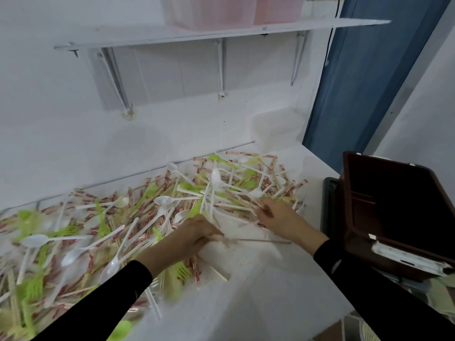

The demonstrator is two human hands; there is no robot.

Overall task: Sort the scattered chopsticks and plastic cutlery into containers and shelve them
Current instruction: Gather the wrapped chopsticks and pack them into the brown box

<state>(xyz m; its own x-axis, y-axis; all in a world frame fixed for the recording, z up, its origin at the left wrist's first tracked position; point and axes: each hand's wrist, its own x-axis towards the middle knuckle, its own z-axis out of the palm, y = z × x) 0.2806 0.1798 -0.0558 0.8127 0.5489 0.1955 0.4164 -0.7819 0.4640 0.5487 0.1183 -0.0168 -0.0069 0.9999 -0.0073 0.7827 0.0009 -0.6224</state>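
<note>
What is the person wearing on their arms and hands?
The left hand and right hand are bare, with no gloves. The left sleeve and right sleeve are long and black and reach the wrists. The right sleeve has a small pale mark near its cuff.

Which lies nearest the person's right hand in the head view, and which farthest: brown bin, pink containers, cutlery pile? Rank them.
1. cutlery pile, touching the right hand.
2. brown bin, just to its right.
3. pink containers, up on the shelf.
</note>
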